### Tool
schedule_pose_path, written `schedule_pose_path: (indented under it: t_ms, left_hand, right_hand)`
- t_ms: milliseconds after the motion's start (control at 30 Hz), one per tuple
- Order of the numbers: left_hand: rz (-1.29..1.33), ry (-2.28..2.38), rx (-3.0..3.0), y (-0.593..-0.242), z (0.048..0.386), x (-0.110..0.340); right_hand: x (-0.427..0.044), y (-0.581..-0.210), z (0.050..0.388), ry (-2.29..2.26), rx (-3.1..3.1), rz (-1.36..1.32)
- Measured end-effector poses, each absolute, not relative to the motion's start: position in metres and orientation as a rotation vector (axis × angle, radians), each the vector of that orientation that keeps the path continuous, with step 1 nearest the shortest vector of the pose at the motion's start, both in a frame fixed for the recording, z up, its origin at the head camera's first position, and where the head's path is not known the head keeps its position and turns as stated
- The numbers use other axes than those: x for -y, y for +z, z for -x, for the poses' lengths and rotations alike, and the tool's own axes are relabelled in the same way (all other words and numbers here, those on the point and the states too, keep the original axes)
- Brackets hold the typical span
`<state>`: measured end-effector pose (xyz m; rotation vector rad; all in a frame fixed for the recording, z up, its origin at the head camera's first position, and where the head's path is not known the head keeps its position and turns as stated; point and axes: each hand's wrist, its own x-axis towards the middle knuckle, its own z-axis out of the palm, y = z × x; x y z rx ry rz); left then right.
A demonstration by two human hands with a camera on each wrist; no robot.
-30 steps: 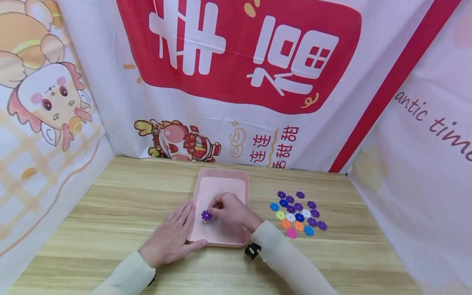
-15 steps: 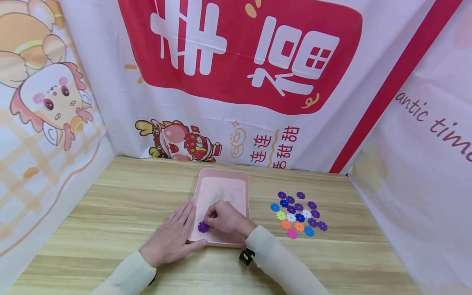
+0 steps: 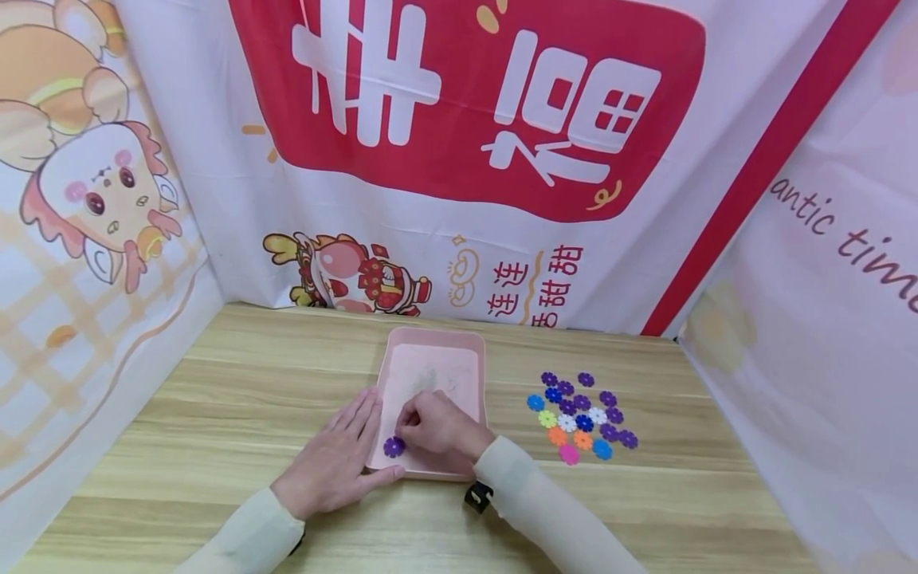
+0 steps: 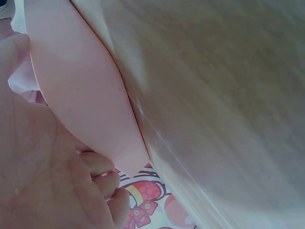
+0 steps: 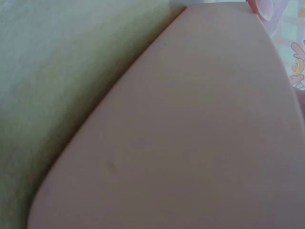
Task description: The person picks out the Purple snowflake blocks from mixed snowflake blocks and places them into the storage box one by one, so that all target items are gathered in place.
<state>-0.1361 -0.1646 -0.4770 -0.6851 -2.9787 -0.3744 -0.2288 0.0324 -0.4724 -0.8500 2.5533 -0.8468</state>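
Note:
A shallow pink tray [image 3: 437, 359] lies on the wooden table. My left hand [image 3: 328, 462] rests along its left side, fingers straight at the rim and thumb at the near corner. In the left wrist view, the palm and fingertips of my left hand [image 4: 43, 162] touch the pink tray wall [image 4: 83, 86]. Over the tray, my right hand [image 3: 437, 426] has curled fingers and pinches the edge of a purple snowflake disc [image 3: 394, 447] near the front-left corner. The tray wall [image 5: 181, 124] fills most of the right wrist view, where this grip is hidden.
Several snowflake discs lie loosely to the right of the tray: purple discs [image 3: 609, 432], blue discs [image 3: 602, 449], white discs [image 3: 566, 422], orange discs [image 3: 583, 439], a yellow-green disc [image 3: 547, 418] and a pink disc [image 3: 569, 454]. Printed cloth walls [image 3: 610, 263] enclose the table [image 3: 272, 351].
My right hand has moved toward the tray's near-left corner, bringing the purple disc closer to the front edge. In the last half second it has barely moved. My left hand has stayed put.

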Motion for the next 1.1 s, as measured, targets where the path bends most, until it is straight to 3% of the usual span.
schedule_pose_path:
  t_ms: [467, 800, 1100]
  left_hand:
    - [0.662, -0.388, 3.003, -0.475, 0.136, 0.165]
    - [0.652, -0.398, 3.056, -0.476, 0.138, 0.164]
    - [0.634, -0.411, 3.118, -0.473, 0.139, 0.164]
  right_hand:
    - [-0.06, -0.448, 0.244, -0.856, -2.583, 0.833]
    - [-0.095, -0.43, 0.27, -0.906, -2.617, 0.878]
    - [-0.132, -0.42, 0.294, -0.84, -2.717, 0.756]
